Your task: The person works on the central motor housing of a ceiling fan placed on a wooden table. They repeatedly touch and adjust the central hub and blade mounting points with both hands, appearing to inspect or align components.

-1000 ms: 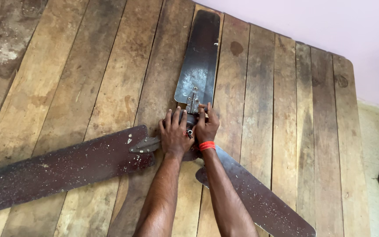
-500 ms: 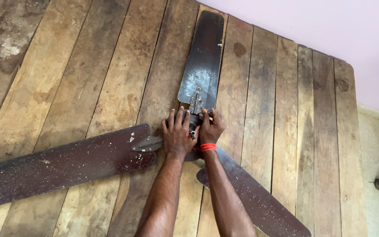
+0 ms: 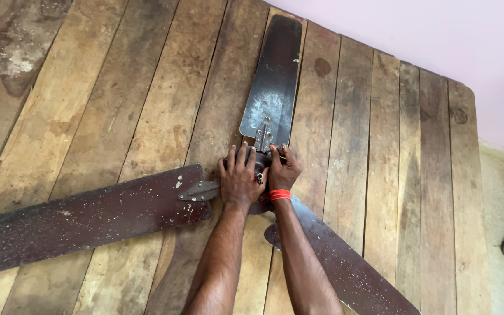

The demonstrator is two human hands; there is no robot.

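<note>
Your left hand [image 3: 239, 178] and right hand [image 3: 283, 169] keep grasping the fan hub [image 3: 261, 166] | blades [image 3: 272, 87] unmoved on table [image 3: 380, 146] | view slightly shifted.

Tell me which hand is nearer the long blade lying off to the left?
Left. The left hand sits by that blade's metal bracket; the right hand lies beyond it.

Both forearms reach forward side by side. The left hand [image 3: 239, 178] lies palm down, fingers spread forward; the right hand [image 3: 283, 169], just beside it, is curled, an orange band at its wrist.
</note>
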